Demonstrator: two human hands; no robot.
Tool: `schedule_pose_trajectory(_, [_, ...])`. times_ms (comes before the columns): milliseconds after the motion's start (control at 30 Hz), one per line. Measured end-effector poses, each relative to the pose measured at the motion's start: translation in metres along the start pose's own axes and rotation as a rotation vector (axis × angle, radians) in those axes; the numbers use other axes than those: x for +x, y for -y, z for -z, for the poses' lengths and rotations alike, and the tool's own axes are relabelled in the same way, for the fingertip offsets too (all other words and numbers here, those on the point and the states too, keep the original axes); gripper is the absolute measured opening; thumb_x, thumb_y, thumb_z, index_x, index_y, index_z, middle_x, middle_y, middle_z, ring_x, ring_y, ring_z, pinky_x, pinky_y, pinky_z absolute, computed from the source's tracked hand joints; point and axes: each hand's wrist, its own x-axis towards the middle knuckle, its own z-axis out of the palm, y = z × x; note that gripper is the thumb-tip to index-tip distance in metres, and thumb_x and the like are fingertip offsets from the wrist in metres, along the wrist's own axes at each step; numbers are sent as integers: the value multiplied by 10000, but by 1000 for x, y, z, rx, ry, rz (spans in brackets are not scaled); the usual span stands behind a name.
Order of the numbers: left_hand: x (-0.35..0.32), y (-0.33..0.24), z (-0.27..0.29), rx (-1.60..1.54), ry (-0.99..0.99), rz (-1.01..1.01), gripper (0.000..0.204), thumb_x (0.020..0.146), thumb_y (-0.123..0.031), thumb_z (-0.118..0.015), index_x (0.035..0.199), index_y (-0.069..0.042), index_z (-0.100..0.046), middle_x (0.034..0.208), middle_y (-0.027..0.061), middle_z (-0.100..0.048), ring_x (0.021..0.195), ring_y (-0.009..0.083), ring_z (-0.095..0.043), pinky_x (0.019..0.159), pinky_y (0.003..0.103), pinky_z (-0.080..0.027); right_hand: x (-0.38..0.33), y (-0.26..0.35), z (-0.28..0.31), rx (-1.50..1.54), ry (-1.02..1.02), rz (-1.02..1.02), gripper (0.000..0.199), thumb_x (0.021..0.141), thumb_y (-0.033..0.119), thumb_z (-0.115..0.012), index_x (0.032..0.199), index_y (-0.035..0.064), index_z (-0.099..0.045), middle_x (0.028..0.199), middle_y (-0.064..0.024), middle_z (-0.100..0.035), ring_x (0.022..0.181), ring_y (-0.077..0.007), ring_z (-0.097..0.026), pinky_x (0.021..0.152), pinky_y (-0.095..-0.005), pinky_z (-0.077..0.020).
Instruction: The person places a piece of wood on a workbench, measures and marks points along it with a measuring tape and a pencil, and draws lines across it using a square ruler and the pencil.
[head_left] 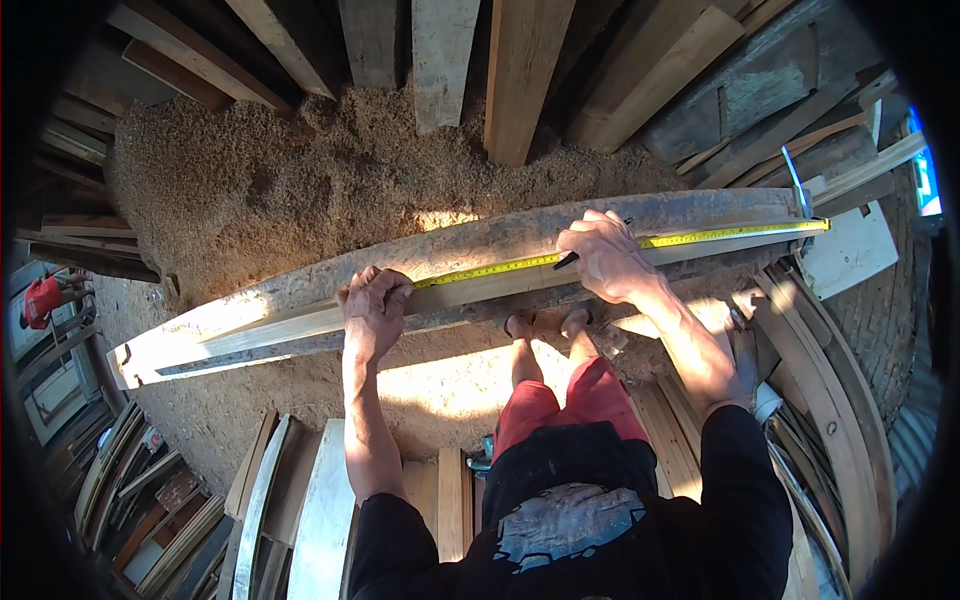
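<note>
A long pale wooden strip [480, 290] lies across a weathered plank bench [690, 212] in front of me. Along the strip runs a yellow tape measure [720, 236], stretched from my left hand to the strip's right end. My left hand [376, 306] is closed over the tape at its left end; the tape's case is hidden in or behind the fingers. Further right, my right hand [608, 258] rests on the strip over the tape, its fingers closed around a thin dark pen-like marker [566, 260]. The tape passes beneath this hand.
Sawdust [230, 190] is heaped beyond the bench. Upright boards [530, 80] lean at the back, and more timber [835, 400] is stacked at right and behind me. A white panel [850, 250] sits by the bench's right end. A person in red [42, 300] is at far left.
</note>
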Motion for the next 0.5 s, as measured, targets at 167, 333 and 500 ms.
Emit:
schedule_pose_trajectory(167, [0,1,3,-48,25,36,52,916,-182,-724,948,-156,-755,861,22,-636,964,244,-606,966,428,-332,1,4,4,40,7,-4,179,713,37,-706,880,99,-698,877,-59,-681,960,-289,-602,854,-423,-429])
schedule_pose_trajectory(333, [1,2,4,-74,14,21,59,905,-164,-739,931,-112,-750,840,40,-641,901,242,-619,936,419,-382,2,3,4,27,21,-8,233,698,21,-689,916,101,-714,896,-50,-683,978,-281,-596,883,-414,-432])
schedule_pose_trajectory(500, [1,5,1,-76,-31,-22,72,898,-146,-750,912,-77,-738,826,63,-646,833,255,-632,878,417,-440,3,3,4,7,38,-12,283,685,7,-677,947,105,-723,905,-38,-677,990,-274,-587,907,-405,-434])
